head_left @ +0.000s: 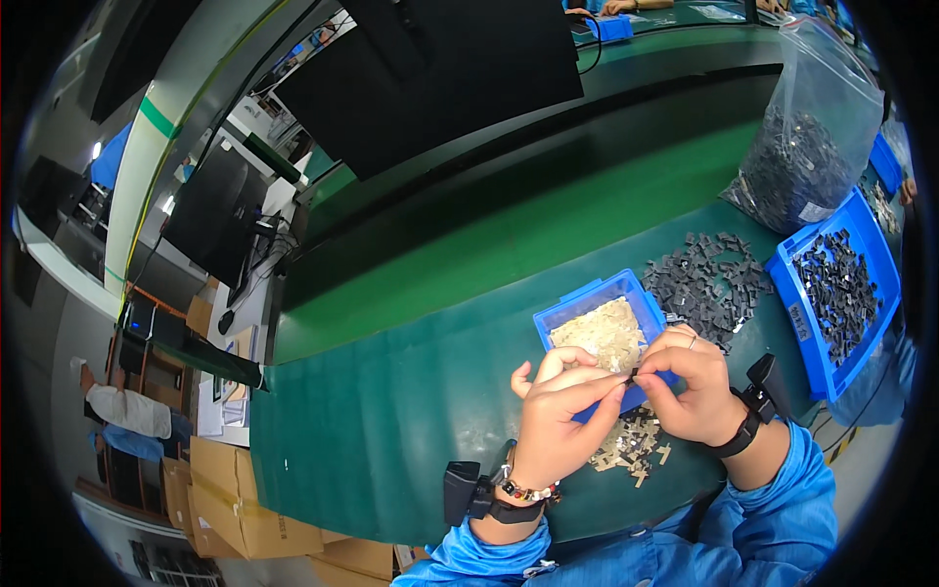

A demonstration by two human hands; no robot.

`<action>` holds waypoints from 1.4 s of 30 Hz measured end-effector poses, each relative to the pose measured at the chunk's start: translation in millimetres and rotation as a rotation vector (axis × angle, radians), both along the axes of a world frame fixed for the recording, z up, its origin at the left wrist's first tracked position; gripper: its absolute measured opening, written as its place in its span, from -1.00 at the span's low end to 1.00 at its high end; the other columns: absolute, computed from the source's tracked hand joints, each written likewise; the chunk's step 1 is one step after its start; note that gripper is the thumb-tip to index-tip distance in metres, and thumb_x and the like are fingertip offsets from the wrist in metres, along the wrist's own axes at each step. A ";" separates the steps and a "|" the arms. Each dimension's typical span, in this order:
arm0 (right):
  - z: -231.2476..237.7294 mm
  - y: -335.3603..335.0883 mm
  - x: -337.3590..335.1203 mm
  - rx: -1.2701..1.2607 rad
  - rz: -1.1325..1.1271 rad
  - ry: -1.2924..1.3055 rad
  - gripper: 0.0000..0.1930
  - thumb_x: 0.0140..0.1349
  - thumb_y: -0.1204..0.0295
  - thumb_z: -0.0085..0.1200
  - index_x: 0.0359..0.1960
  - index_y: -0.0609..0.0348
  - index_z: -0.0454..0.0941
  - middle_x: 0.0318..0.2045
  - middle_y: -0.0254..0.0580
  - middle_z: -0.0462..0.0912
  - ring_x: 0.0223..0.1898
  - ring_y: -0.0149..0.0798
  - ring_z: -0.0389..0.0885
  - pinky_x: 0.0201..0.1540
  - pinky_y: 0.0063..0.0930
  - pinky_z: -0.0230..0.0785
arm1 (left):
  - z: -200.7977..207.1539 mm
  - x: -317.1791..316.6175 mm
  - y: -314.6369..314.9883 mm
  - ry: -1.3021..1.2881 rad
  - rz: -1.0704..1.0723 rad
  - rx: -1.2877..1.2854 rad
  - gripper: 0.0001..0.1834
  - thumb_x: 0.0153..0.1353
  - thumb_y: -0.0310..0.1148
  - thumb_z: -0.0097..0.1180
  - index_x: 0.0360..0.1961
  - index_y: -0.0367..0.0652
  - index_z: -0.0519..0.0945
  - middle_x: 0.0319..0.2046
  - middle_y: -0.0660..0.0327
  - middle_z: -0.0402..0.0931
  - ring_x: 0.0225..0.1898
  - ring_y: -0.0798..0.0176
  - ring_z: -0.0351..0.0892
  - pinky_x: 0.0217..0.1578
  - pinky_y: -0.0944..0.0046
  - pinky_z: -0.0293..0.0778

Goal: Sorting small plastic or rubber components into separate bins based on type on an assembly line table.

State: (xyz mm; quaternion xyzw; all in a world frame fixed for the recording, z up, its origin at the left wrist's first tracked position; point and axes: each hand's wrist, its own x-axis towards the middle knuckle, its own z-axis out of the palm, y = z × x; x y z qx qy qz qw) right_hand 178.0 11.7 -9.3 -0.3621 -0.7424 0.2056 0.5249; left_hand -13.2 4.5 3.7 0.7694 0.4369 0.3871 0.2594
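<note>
Over the near edge of the blue rectangular plastic bin (562, 317), the left hand (567, 411) and right hand (693, 389) both pinched 1 small dark part (632, 378), thumbs nearly closed against index fingers. The step in hand seemed to be fine 2-handed work on that part; the next move probably called for steady fingertips and little force. Cream-coloured flat pieces (606, 331) lay inside the bin. Right of the bin, white labels (801, 320) marked a blue plastic tray (818, 354) and a clear plastic bag (807, 147); their print was too small to read surely.
</note>
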 end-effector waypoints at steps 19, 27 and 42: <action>16.2 21.1 43.6 -0.147 -0.235 0.129 -0.94 0.16 0.60 0.14 -0.41 0.33 0.51 -0.47 -0.12 0.59 -0.40 -0.24 0.57 -0.29 -0.46 0.39 | 2.2 -2.0 0.4 0.075 0.337 0.110 -0.91 0.08 -0.42 0.29 -0.35 -0.10 0.74 -0.36 0.39 0.69 -0.10 0.28 0.55 0.08 0.16 0.13; 2.0 30.4 80.6 -0.386 -0.404 -0.283 -0.64 0.01 0.66 0.18 -0.09 0.26 0.54 -0.35 -0.13 0.69 -0.26 -0.01 0.67 -0.21 -0.21 0.47 | -3.2 6.6 3.8 0.076 0.336 0.073 -0.92 0.12 -0.40 0.24 -0.35 -0.07 0.73 -0.38 0.42 0.69 -0.03 0.27 0.51 0.20 0.02 -0.03; 1.7 17.7 43.7 -0.035 -0.127 -0.024 -0.39 0.02 0.57 0.33 0.16 0.24 0.39 -0.28 -0.22 0.74 -0.25 -0.16 0.67 -0.10 -0.35 0.40 | 0.6 8.1 3.9 0.091 0.168 0.285 -0.75 -0.01 -0.52 0.30 -0.24 -0.19 0.68 -0.29 0.22 0.69 -0.11 0.15 0.58 0.04 0.16 0.25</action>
